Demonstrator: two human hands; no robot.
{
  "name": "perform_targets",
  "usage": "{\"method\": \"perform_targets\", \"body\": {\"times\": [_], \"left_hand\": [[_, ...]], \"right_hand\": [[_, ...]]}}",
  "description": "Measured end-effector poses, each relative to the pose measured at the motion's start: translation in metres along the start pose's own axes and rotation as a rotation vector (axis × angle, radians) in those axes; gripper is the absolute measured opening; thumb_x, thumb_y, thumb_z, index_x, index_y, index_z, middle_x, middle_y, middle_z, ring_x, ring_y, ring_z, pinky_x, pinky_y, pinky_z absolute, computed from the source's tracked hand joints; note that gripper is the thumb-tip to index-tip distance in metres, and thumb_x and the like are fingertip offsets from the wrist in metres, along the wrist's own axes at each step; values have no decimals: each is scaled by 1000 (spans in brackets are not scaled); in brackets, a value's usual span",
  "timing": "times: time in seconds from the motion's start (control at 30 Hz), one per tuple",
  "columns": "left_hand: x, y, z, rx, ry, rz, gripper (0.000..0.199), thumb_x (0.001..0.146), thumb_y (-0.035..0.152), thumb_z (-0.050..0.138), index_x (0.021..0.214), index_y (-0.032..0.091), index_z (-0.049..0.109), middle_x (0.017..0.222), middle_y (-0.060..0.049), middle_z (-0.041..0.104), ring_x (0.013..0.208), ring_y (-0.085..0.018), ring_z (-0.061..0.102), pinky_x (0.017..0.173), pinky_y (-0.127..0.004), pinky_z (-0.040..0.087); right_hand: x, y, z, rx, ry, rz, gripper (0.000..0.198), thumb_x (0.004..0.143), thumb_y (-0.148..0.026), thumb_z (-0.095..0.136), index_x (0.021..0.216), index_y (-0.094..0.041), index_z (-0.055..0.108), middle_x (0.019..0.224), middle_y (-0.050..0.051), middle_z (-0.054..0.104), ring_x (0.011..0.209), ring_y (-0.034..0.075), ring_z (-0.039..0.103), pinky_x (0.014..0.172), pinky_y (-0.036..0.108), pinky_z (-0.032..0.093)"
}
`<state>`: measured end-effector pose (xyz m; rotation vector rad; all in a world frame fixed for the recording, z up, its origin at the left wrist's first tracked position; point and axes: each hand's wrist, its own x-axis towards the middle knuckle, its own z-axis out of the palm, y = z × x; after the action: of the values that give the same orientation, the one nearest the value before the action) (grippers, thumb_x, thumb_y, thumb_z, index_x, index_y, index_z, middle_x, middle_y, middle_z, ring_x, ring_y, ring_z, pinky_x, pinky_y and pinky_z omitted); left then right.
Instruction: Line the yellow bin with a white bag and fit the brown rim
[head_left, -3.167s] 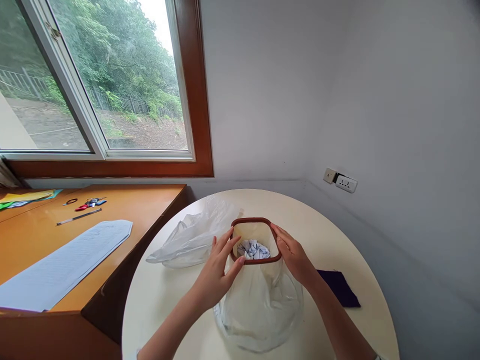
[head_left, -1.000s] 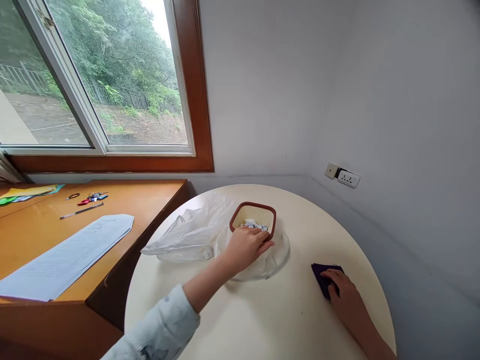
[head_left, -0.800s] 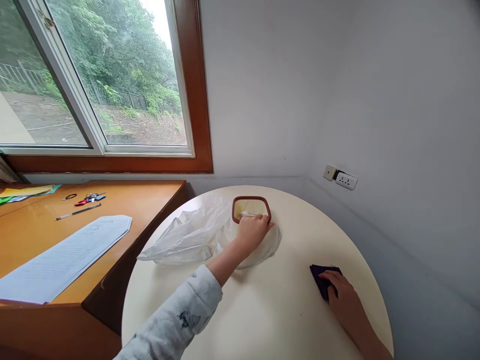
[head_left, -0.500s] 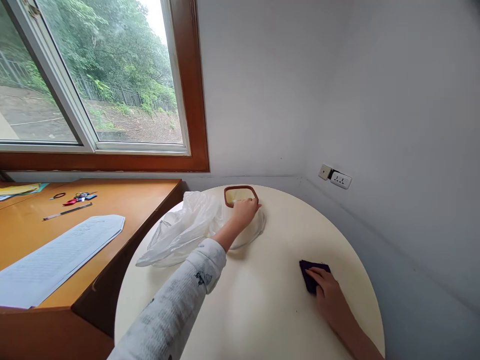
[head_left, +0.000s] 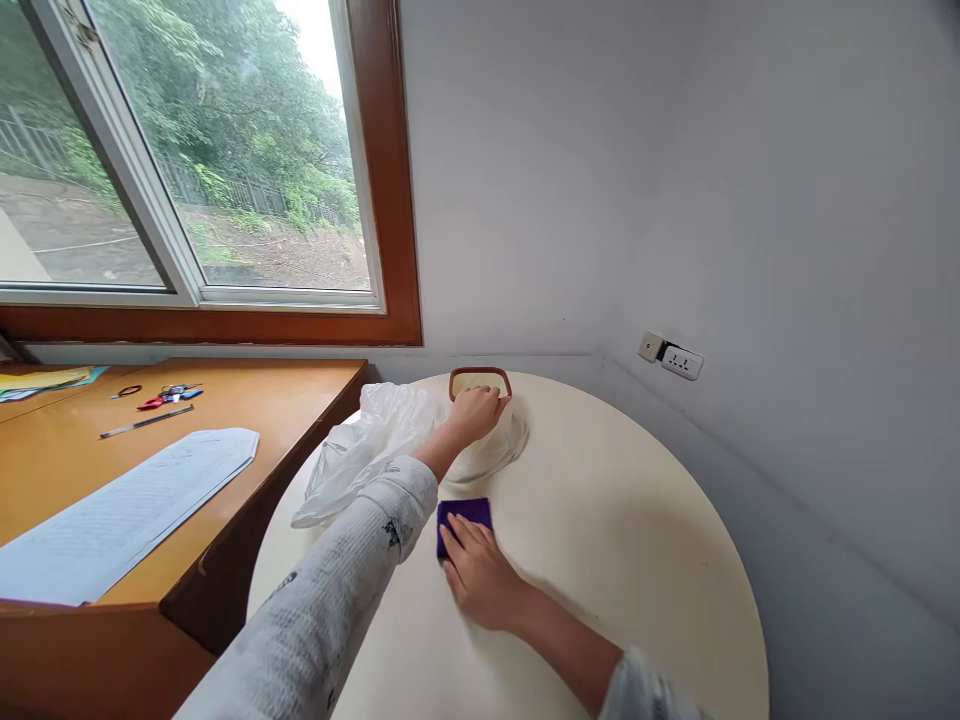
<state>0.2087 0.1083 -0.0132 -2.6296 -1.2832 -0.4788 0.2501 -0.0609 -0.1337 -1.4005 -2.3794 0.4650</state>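
Right grip (head_left: 484,582): fingers slightly spread, pressing down on the cloth (head_left: 472,507), not pinching it.
Left grip (head_left: 477,414): bent over the near rim of the bin (head_left: 480,371), apparently pinching it; the thumb's hold is unclear.
Cloth: purple, folded, flat on the counter (head_left: 630,490), on the near side of the bin and apart from it.
Liner (head_left: 491,456): loose, whitish, around the bin's outside and pooling on its near side.
Bag (head_left: 367,440): crumpled, just left of the bin; whether it touches the liner is hidden.
Bin risk: it stands by the counter's far edge, so a hard push from the left grip could tip it over.
Cloth risk: uneven pressure could bunch it; strayed binward, it might snag the liner.
Cloth axis: nearly square, no clear long axis; its far edge faces the bin, running roughly left to right.
Bin axis: mouth up; rim looks longer from side to side.
Papers (head_left: 150,505): well left of the bin, on a second counter.
Socket (head_left: 682,362): right of the bin, on the wall (head_left: 810,300).
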Motion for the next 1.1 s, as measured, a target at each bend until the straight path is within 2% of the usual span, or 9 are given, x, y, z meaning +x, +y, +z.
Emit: {"method": "perform_targets", "body": {"times": [0.17, 0.33, 0.4, 0.5, 0.6, 0.67, 0.77, 0.9, 1.1], "left_hand": [[-20, -13, -15, 14, 35, 37, 40, 93, 35, 26, 95, 11, 58, 94, -14, 61, 91, -23, 57, 80, -35, 40], [-49, -29, -38, 3, 90, 41, 35, 93, 33, 28, 102, 14, 56, 99, -12, 58, 96, -23, 55, 85, -35, 40], [-69, -36, -48, -6, 114, 23, 35, 93, 32, 27, 108, 15, 54, 103, -11, 57, 98, -22, 54, 86, -35, 41], [-109, -43, -57, -32, 130, -3, 37, 93, 32, 26, 116, 14, 49, 111, -12, 55, 101, -21, 53, 88, -35, 41], [-156, -43, -56, -106, 90, 14, 44, 91, 38, 31, 127, 16, 39, 127, -13, 46, 117, -24, 44, 99, -40, 34], [-185, -38, -49, -116, 36, 46, 54, 89, 42, 34, 137, 19, 24, 141, -12, 31, 130, -27, 27, 107, -48, 19], [-221, -23, -34, -154, -87, 102, 67, 87, 48, 36, 142, 24, 5, 149, -9, 10, 136, -30, 9, 108, -53, 7], [-250, 0, -17, -242, -273, 200, 71, 86, 52, 35, 141, 28, -3, 150, -6, 0, 136, -32, 5, 107, -56, 6], [-260, 10, -1, -280, -382, 267, 67, 87, 53, 33, 140, 32, -1, 148, -3, 7, 135, -31, 11, 108, -54, 10]], "right_hand": [[53, -5, 21, 49, 73, 23, 51, 89, -30, 31, 134, -8, 33, 142, 16, 30, 131, 28, 25, 105, 47, 22], [60, -3, 6, 74, 91, -40, 50, 87, -25, 33, 133, -5, 34, 140, 16, 34, 130, 22, 29, 107, 38, 23], [47, 0, -5, 49, 106, -71, 47, 86, -22, 35, 131, -7, 39, 138, 14, 38, 128, 21, 31, 107, 37, 23], [16, 10, -27, 14, 70, -115, 38, 86, -18, 34, 120, -14, 51, 126, 10, 52, 116, 19, 46, 100, 34, 34], [-21, 26, -55, -31, 13, -113, 34, 88, -19, 33, 111, -20, 59, 113, 6, 61, 103, 17, 55, 94, 33, 39], [-45, 36, -74, -93, 32, -51, 36, 90, -24, 32, 115, -20, 56, 120, 6, 57, 110, 18, 51, 98, 36, 36], [-76, 43, -94, -188, 73, 24, 48, 90, -39, 32, 135, -21, 35, 141, 6, 35, 130, 21, 28, 106, 41, 25], [-106, 43, -88, -233, 15, 39, 64, 87, -51, 33, 141, -30, 7, 150, 0, 6, 137, 24, 2, 110, 48, 11], [-123, 53, -48, -184, -171, 15, 65, 86, -55, 32, 141, -31, 6, 148, 5, 9, 136, 29, 7, 107, 55, 8]]}}
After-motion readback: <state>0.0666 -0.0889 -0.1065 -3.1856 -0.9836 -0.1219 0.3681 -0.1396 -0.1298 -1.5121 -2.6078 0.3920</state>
